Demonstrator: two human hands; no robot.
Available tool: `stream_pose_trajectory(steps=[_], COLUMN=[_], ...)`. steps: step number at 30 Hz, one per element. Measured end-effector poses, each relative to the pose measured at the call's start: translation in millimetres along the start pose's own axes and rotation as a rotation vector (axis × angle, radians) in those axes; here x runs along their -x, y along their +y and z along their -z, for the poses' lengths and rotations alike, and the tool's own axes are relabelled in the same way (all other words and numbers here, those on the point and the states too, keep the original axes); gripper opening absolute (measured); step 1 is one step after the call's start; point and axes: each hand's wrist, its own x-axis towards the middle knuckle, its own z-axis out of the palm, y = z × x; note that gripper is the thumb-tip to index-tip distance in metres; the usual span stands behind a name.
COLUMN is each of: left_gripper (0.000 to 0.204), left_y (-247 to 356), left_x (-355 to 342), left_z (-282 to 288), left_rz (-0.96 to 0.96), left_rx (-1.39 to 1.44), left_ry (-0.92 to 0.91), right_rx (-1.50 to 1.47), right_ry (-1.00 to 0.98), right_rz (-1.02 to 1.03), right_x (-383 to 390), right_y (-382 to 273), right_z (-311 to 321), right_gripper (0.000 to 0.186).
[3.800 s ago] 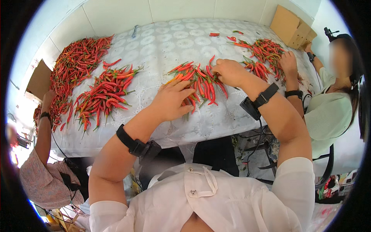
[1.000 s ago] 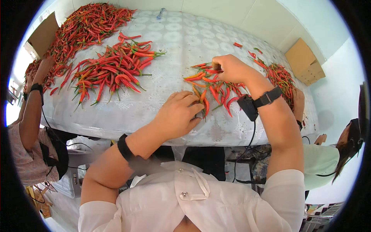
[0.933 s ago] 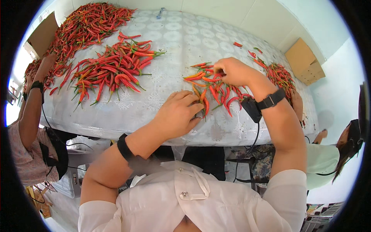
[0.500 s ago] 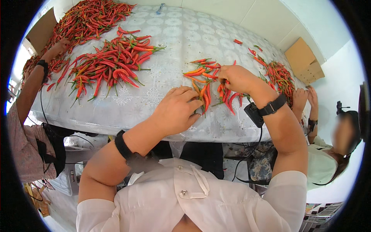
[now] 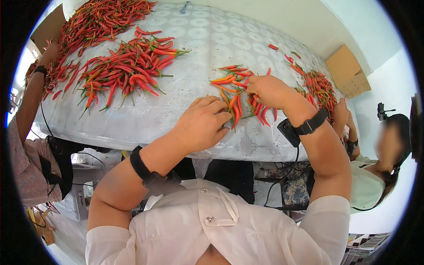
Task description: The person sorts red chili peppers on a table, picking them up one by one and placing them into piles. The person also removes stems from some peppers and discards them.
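Note:
Red and orange chili peppers lie in a small loose group on the patterned plastic table cover, between my two hands. My left hand rests at their near left side. Its fingers bend down with the tips against the peppers, and the thumb stands apart. From the right, my right hand reaches over the group with its fingers pinched downward on chili peppers; the fingertips are partly hidden. Several red peppers stick out below that hand, and orange ones lie to its left.
A larger chili heap lies left of centre, and a bigger one at the far left by a person's hand. On the right, another person's hands are beside a further heap. A cardboard box stands behind it.
My right hand has shifted slightly left, still pinching in the pepper group. My left hand stays put. The left person's hand has moved farther into the far heap.

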Motion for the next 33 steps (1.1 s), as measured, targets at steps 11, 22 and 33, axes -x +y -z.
stream_pose_trajectory(steps=[11, 22, 33], left_gripper=[0.033, 0.034, 0.034], left_y=[-0.8, -1.3, -2.5], left_x=[1.8, 2.0, 2.7], left_z=[0.9, -0.8, -0.7], left_rz=[0.032, 0.021, 0.019], left_rx=[0.014, 0.011, 0.018], left_ry=[-0.064, -0.048, -0.025], right_rx=[0.097, 0.006, 0.181], right_ry=[-0.15, 0.212, -0.033], right_rz=[-0.034, -0.036, -0.083], right_x=[-3.3, -12.5, -39.5], right_y=[-5.8, 27.4, 19.6], right_z=[8.4, 21.0, 7.3], right_gripper=[0.014, 0.013, 0.018])
